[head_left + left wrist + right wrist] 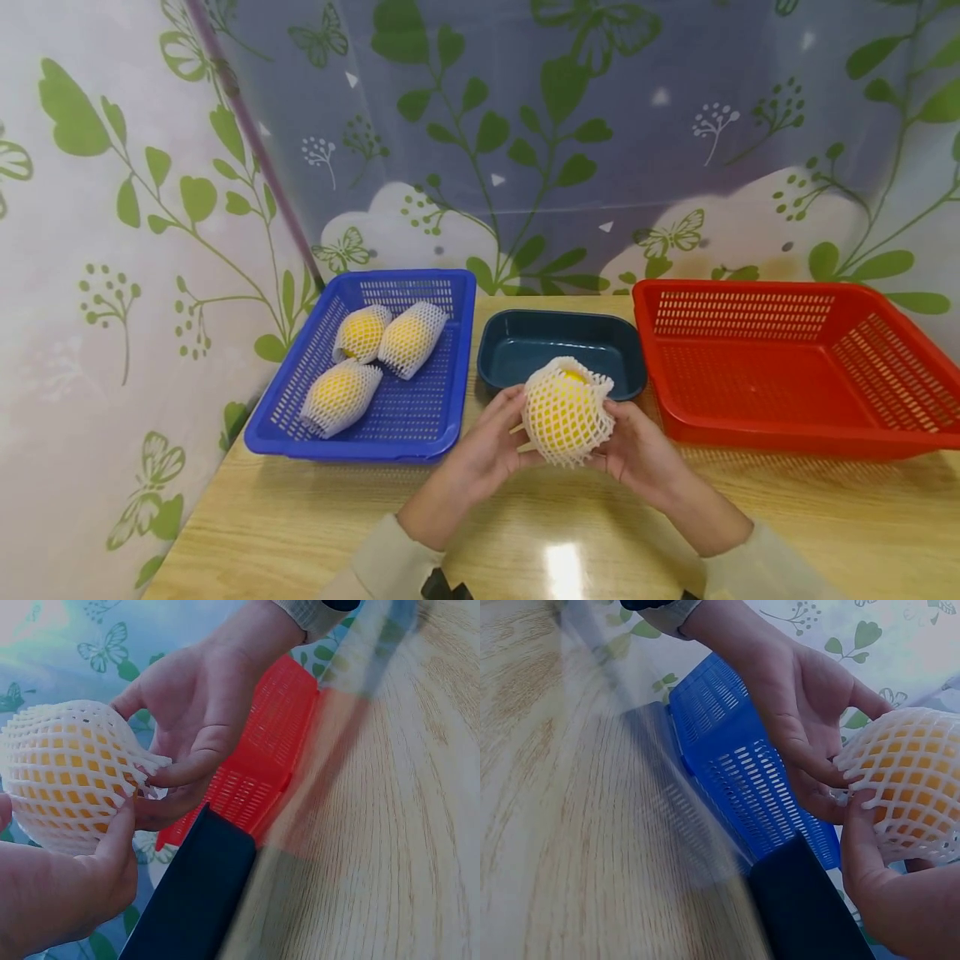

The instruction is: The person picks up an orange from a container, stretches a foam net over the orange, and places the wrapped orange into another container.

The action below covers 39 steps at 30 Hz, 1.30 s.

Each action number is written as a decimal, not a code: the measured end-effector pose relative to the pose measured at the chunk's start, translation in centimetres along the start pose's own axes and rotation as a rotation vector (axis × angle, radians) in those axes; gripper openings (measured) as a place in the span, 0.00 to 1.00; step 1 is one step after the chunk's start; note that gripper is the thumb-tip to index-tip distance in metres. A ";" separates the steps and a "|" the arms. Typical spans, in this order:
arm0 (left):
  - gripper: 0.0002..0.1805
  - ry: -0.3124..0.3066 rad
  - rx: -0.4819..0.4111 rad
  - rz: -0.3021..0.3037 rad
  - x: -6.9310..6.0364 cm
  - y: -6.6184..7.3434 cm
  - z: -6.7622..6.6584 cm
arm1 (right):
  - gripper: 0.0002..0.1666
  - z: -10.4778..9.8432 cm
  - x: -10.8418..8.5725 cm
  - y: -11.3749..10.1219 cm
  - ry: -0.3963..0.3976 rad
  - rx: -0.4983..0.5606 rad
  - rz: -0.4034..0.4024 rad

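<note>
A round yellow fruit in a white foam net (568,421) is held up in front of me, above the table and near the front rim of a dark teal tray (555,340). My left hand (487,450) grips its left side and my right hand (647,457) grips its right side. In the left wrist view, fingers of both hands pinch the gathered end of the foam net (71,776). The right wrist view shows the same net end (919,776) between the fingertips. At the net's top opening, some yellow peel is bare.
A blue basket (420,421) on the left holds three yellow fruits in foam nets (341,396). To the right stands a red basket (750,375), close against the teal tray. All rest on a wooden table (315,517) before a leaf-patterned curtain (480,150).
</note>
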<state>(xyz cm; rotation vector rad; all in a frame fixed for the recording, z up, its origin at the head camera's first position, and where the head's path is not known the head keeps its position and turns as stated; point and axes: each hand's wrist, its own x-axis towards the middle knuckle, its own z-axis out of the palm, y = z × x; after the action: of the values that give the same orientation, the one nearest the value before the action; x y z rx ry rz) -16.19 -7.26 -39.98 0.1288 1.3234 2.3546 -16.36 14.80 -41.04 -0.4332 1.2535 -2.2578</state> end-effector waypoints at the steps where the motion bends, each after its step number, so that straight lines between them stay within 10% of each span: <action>1: 0.17 0.001 0.001 0.000 0.0 0.0 0.0 | 0.22 0.1 0.0 0.0 0.003 0.007 0.005; 20: 0.17 -0.023 0.017 -0.013 -0.2 -0.6 -0.1 | 0.25 1.0 -0.1 -0.7 0.040 0.130 0.009; 27: 0.27 0.047 0.176 0.087 0.2 -0.6 -0.2 | 0.25 0.9 -0.2 -0.8 0.077 0.121 0.034; 39: 0.38 -0.094 0.383 0.252 -0.3 0.0 0.5 | 0.27 1.3 -0.2 -0.1 -0.012 0.177 -0.037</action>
<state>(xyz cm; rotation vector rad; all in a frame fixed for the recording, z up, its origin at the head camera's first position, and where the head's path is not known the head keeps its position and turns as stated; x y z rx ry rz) -15.78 -6.96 -39.68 0.5435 1.7849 2.2262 -15.54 14.05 -40.27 -0.4053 1.0365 -2.3692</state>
